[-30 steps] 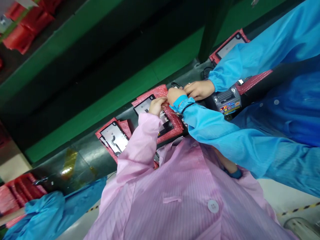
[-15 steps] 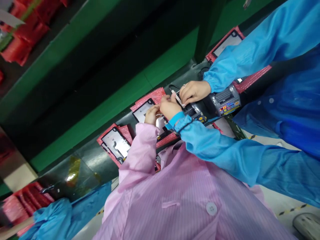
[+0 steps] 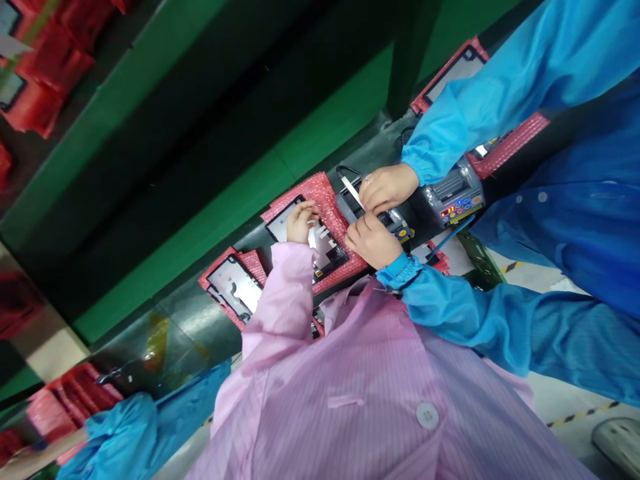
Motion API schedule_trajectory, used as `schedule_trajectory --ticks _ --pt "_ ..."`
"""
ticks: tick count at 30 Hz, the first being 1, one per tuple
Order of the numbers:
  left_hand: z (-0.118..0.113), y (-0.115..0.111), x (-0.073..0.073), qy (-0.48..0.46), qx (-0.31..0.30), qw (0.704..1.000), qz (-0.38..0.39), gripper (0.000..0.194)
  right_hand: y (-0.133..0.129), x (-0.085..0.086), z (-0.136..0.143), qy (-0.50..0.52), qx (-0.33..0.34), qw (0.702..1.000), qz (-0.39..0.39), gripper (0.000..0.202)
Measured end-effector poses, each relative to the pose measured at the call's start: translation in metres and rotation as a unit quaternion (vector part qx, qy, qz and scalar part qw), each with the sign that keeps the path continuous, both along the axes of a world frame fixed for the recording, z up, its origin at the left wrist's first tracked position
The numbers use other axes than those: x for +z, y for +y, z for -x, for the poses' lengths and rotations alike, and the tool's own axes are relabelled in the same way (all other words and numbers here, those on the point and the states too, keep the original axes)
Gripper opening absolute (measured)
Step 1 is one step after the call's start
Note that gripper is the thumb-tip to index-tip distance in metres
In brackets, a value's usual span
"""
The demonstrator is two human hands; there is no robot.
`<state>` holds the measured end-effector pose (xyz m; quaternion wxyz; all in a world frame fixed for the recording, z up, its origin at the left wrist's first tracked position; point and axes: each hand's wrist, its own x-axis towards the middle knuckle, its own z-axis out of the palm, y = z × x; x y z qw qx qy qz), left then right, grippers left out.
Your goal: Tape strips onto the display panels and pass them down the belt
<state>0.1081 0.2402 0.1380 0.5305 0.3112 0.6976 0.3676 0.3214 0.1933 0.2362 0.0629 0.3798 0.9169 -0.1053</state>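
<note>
We're in a factory, an electronics assembly line clearly: black-framed panels [image 3: 326,252] on red bubble wrap [image 3: 327,193], a button-fronted machine [image 3: 456,190] (red digits [image 3: 447,211] aglow!), a pink smock [image 3: 345,380] beside blue sleeves [image 3: 475,127], striped tape [image 3: 585,414] along the floor [image 3: 550,389]

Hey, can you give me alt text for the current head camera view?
A person's left hand, in a pink sleeve, is over a flat, dark-edged panel lying on red bubble wrap. To its right, a co-worker's two hands, in blue sleeves, are close together at a gray machine; another machine with a lit display stands nearby.
</note>
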Motion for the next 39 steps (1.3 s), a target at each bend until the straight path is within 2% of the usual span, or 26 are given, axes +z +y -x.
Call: schedule_trajectory --ticks 2,4,7,10,13,16,19,21,25,28,31,34,39 --pt "0.001 0.0 -0.006 0.036 -0.032 0.998 -0.046 0.019 -0.001 0.001 0.0 -0.009 -0.001 1.0 0.005 0.043" --pt "-0.001 0.0 -0.011 0.078 -0.081 0.985 -0.128 0.023 -0.002 0.002 0.0 -0.01 -0.008 1.0 0.016 0.045" --pt "-0.008 0.003 -0.016 0.133 -0.167 0.944 -0.25 0.035 -0.004 0.002 0.0 -0.001 -0.015 1.0 0.027 0.043" --pt "-0.013 0.01 -0.026 0.164 -0.206 0.919 -0.295 0.043 -0.006 0.002 -0.001 -0.028 0.011 1.0 0.007 0.043" --pt "-0.012 0.018 -0.041 0.162 -0.16 0.933 -0.278 0.042 -0.01 0.0 -0.007 -0.055 0.033 0.998 -0.022 0.043" --pt "-0.008 0.021 -0.056 0.139 -0.101 0.953 -0.249 0.035 -0.019 -0.007 -0.016 -0.042 0.024 0.996 -0.078 0.043" --pt "-0.002 0.019 -0.067 0.113 -0.07 0.962 -0.237 0.023 -0.032 -0.02 -0.024 0.005 -0.004 0.987 -0.16 0.044" --pt "0.001 0.015 -0.071 0.089 -0.059 0.968 -0.228 0.017 -0.04 -0.028 -0.028 0.037 -0.051 0.981 -0.183 0.043" --pt "0.001 0.004 -0.072 0.055 -0.022 0.978 -0.2 0.012 -0.053 -0.033 -0.033 0.048 -0.181 0.971 -0.146 0.04" --pt "-0.003 -0.005 -0.069 0.057 0.001 0.98 -0.191 0.013 -0.058 -0.029 -0.031 0.032 -0.232 0.968 -0.094 0.038" --pt "-0.006 -0.012 -0.063 0.069 0.01 0.975 -0.209 0.014 -0.056 -0.026 -0.023 -0.015 -0.204 0.976 -0.079 0.041" --pt "-0.006 -0.013 -0.06 0.078 -0.006 0.97 -0.23 0.015 -0.049 -0.027 -0.015 -0.055 -0.172 0.98 -0.087 0.043" --pt "-0.003 -0.012 -0.063 0.097 -0.028 0.958 -0.269 0.017 -0.036 -0.033 -0.012 -0.069 -0.212 0.974 -0.044 0.043"
